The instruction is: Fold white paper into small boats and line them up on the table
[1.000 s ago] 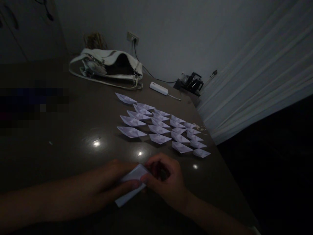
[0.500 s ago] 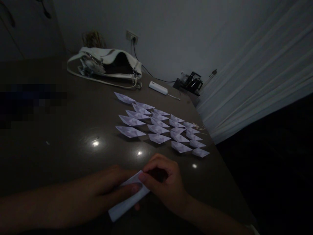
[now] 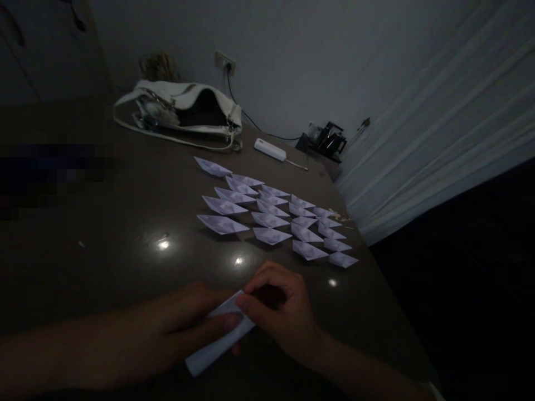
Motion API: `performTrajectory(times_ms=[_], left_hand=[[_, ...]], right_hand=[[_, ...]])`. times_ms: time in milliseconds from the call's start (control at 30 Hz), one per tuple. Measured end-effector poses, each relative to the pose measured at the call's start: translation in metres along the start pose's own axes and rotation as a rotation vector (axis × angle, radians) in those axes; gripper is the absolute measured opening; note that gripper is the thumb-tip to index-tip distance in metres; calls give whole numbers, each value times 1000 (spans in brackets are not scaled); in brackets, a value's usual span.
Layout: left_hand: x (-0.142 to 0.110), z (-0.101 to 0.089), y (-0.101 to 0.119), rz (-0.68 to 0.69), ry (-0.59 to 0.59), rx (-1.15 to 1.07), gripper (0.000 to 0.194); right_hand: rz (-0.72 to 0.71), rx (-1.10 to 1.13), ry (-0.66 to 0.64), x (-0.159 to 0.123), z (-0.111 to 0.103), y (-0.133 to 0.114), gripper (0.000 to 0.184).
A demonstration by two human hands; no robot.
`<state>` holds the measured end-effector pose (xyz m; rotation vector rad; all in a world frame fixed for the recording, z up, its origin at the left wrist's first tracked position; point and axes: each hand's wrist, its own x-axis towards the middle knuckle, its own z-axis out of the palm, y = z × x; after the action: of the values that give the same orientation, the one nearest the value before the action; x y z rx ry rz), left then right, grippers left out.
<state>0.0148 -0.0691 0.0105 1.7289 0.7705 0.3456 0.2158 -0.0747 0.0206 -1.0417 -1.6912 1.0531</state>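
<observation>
A folded strip of white paper [image 3: 213, 352] is held between both hands just above the near part of the table. My left hand [image 3: 184, 323] grips it from the left, thumb lying across the top face and fingers hidden beneath. At the paper's upper right end, my right hand [image 3: 288, 317] pinches the edge between thumb and curled index finger. Beyond the hands, several white paper boats [image 3: 271, 236] stand in slanting rows; the boat nearest to my left hand is at the left front [image 3: 223, 224].
On the dark, glossy table [image 3: 137, 289], a white handbag [image 3: 184, 111] lies open at the back. Right of it is a white oblong device [image 3: 270, 150] with a short cord. Black items [image 3: 330, 139] sit at the far corner, beside a pale curtain [image 3: 418, 133]. The table's right edge borders darkness.
</observation>
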Motion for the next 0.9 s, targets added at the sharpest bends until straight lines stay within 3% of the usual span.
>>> performTrajectory(times_ms=[167,500,900], left_hand=[[0,-3,-8,-10,99,110,34],[12,-14,3,212,266,211,25],[16,-18,3,115,269,134,20]], right_hand=[[48,33,-13,2,-3,5,7],[143,66,-8,7,-4,9,11],[252,116,-46,3,0,14,15]])
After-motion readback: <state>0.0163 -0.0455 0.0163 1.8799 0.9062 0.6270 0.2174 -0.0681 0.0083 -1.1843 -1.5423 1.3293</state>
